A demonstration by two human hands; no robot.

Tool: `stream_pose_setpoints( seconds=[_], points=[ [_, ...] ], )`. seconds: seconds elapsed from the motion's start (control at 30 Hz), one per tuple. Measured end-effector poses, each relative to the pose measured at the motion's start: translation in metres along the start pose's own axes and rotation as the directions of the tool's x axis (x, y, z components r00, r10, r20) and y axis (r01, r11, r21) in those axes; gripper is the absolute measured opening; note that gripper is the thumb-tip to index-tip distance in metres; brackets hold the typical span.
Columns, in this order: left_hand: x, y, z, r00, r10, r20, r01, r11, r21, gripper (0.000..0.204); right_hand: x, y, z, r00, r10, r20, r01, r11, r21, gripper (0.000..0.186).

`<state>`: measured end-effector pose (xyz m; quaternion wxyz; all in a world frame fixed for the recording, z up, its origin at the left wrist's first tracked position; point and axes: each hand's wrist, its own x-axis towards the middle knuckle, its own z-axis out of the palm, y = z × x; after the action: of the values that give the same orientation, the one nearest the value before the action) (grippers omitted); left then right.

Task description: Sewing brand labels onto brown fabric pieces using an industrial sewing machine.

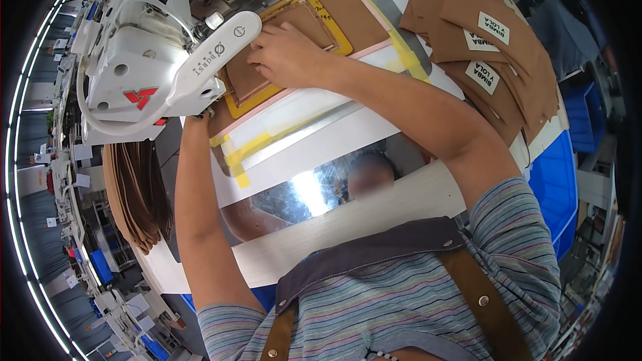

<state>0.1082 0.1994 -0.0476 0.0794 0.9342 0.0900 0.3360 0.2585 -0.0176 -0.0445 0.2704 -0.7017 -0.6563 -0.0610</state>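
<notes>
We find the right hand point(287, 57) at a yellow frame point(324, 15), the left hand point(198, 123) partly hidden by a white machine point(110, 43); brown pieces point(461, 7) overlap along the table's point(414, 195) right edge.

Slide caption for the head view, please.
Right hand over the yellow frame, left hand mostly hidden by the white machine.

Wears gry striped tee point(381, 291), dk apron point(368, 251), brn straps point(479, 294).

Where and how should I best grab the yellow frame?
Probably grip the yellow frame by its right edge, from the right: that strip lies flat and uncovered, while the white machine hides part of its left side and your right hand covers some of its near edge.
</notes>
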Motion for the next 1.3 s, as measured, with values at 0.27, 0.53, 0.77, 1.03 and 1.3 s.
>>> stream_pose_setpoints(
  seconds=[0.27, 0.53, 0.77, 1.03, 1.3],
  points=[
    [-0.039, -0.093, 0.012, 0.97, -0.143, 0.197, 0.201, 0.927, -0.317, 0.034, 0.0, 0.001, 0.003, 0.999, -0.026, -0.033, 0.027, 0.999, 0.035, 0.024],
    [-0.051, -0.055, -0.011, 0.946, 0.13, 0.298, -0.123, 0.991, -0.042, 0.038, -0.001, 0.001, 0.005, 0.998, -0.041, -0.04, 0.042, 0.998, 0.042, 0.023],
    [-0.046, -0.032, -0.012, 0.957, 0.007, 0.289, 0.007, 0.999, -0.046, 0.035, -0.001, 0.004, 0.006, 0.993, -0.096, -0.072, 0.103, 0.99, 0.098, 0.024],
    [-0.061, -0.057, -0.003, 0.896, -0.112, 0.429, 0.154, 0.986, -0.066, 0.044, -0.001, 0.007, 0.009, 0.939, -0.345, 0.004, 0.336, 0.918, 0.21, 0.032],
    [-0.066, -0.065, -0.017, 0.861, -0.072, 0.503, 0.066, 0.997, 0.031, 0.059, 0.001, 0.006, 0.013, 0.937, -0.348, 0.009, 0.341, 0.923, 0.177, 0.038]
  ],
)
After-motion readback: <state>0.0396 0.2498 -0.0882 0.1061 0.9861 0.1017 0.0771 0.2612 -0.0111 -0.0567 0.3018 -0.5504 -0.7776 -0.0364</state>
